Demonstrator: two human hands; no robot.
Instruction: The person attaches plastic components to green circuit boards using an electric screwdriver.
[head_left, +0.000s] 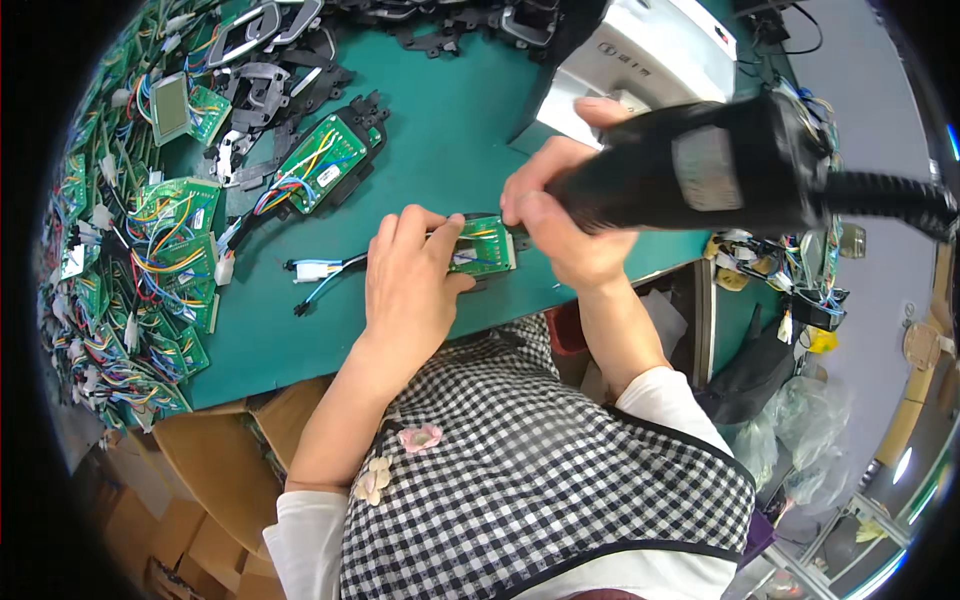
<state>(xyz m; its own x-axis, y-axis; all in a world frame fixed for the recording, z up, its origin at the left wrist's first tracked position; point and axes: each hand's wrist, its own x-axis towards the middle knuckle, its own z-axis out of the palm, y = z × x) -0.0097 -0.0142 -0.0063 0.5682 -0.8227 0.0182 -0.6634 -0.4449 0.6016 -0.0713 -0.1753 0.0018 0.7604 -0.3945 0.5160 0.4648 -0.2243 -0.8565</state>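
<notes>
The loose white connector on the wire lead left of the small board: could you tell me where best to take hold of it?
Pinch the white connector across its long sides, coming from above and the left. It lies flat on the green mat, clear of the left hand, and its wires run off to the right toward the circuit board, so that end is blocked.

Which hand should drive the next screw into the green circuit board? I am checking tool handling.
Right, probably: the right hand grips the black electric screwdriver at the circuit board, while the left hand steadies it.
</notes>
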